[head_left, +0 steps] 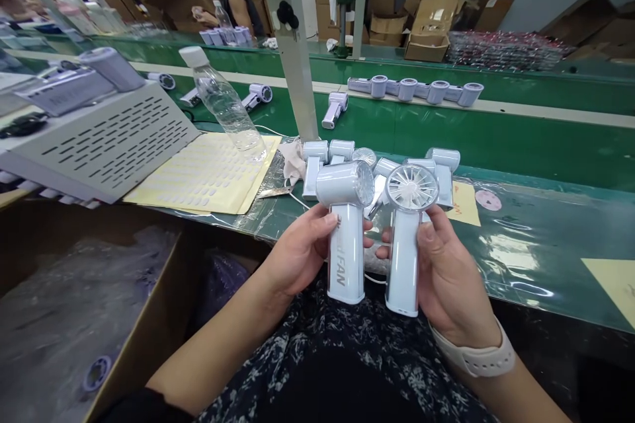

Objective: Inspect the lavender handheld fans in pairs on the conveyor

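**Fingers point(327, 223) wrapped round left fan point(346, 244) and right fan point(404, 244) alike**

Grasping left fan by its handle with the left hand point(300, 248), thumb across the front; grasping right fan likewise with the right hand point(454, 271), pale wristband point(479, 353) at 4 o'clock. Both held upright, side by side but apart, over the lap at the near edge of the green bench point(526, 258). Left grille turned toward 3 o'clock, right grille facing back toward the wearer.

Seems, on judgement, to be a step of looking over the two together. Before any reach elsewhere, probably best to set down one fan, keeping firm hold of the other. Nearest to hand: fan cluster point(444, 175) at 12 o'clock; farther off, row of fans point(408, 88) toward 1 o'clock.

Readable: "FAN", in grey capitals running down the left handle, after fainter letters too blurred to make out. No writing visible on the right handle. At 10 o'clock, clear bottle point(225, 106), no label to be seen. Between 9 and 10, sticker sheet point(188, 178) with rows of pale ovals, print too small to read. Between 2 and 3, yellow note point(466, 205) showing only scraps of lettering; just beside it, pink disc point(489, 199), markings illegible.
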`<control>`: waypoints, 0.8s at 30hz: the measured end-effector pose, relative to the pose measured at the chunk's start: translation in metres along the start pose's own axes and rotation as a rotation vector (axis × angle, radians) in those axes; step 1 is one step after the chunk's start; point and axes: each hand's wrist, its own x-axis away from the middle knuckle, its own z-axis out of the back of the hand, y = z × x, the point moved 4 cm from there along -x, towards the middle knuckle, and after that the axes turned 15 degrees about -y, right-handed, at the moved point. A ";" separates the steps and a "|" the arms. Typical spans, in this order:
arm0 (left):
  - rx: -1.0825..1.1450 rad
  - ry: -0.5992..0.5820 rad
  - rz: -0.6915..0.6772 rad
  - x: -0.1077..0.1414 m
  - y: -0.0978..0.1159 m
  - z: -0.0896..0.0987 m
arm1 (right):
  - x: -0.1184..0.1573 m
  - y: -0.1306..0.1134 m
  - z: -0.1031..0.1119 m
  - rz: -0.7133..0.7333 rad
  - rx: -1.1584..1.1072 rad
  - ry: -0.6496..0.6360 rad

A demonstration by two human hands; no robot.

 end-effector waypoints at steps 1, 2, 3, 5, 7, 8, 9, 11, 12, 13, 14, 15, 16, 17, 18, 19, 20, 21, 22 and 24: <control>-0.002 0.003 0.005 0.000 0.000 0.000 | 0.000 0.000 0.001 -0.001 0.008 -0.009; -0.003 0.004 0.012 0.000 0.000 -0.001 | -0.001 0.001 0.002 -0.001 0.014 -0.023; -0.005 0.004 0.018 0.000 0.000 -0.001 | -0.001 0.001 0.003 0.004 0.017 -0.039; -0.020 0.004 0.023 0.000 -0.001 0.000 | -0.004 0.001 0.004 0.018 0.006 -0.059; -0.065 0.011 0.020 0.000 -0.001 0.002 | -0.007 0.002 0.007 0.031 -0.015 -0.039; -0.098 0.019 0.025 0.000 -0.001 0.003 | -0.009 0.003 0.008 0.037 -0.023 -0.018; -0.134 0.028 0.030 0.000 -0.001 0.004 | -0.010 0.003 0.008 0.037 -0.026 0.000; -0.205 0.034 0.034 0.001 0.000 0.006 | -0.012 0.004 0.008 0.016 -0.009 0.017; -0.240 0.029 0.031 0.002 0.002 0.007 | -0.012 0.004 0.007 0.005 0.011 0.004; -0.281 0.019 0.027 0.003 0.005 0.006 | -0.012 0.003 0.006 0.011 0.039 -0.022; -0.334 0.005 0.026 0.005 0.009 0.004 | -0.010 0.002 0.005 0.044 0.082 -0.056; -0.406 -0.007 0.026 0.008 0.013 0.001 | -0.008 -0.002 0.004 0.109 0.154 -0.094; -0.506 -0.014 0.015 0.012 0.018 -0.002 | -0.004 -0.006 0.003 0.194 0.243 -0.129; -0.639 -0.027 -0.015 0.016 0.024 -0.007 | 0.002 -0.010 0.003 0.281 0.333 -0.156; -0.806 -0.051 -0.081 0.021 0.030 -0.013 | 0.007 -0.015 0.003 0.364 0.422 -0.184; -0.995 -0.090 -0.197 0.026 0.036 -0.020 | 0.013 -0.019 0.002 0.437 0.506 -0.226; -1.186 -0.132 -0.355 0.032 0.040 -0.029 | 0.019 -0.021 0.001 0.490 0.575 -0.282; -1.354 -0.168 -0.530 0.038 0.042 -0.036 | 0.023 -0.023 0.000 0.532 0.623 -0.348; -1.483 -0.190 -0.698 0.044 0.041 -0.041 | 0.026 -0.024 -0.001 0.573 0.655 -0.417; -1.617 -0.168 -0.948 0.051 0.036 -0.043 | 0.029 -0.024 -0.001 0.605 0.721 -0.529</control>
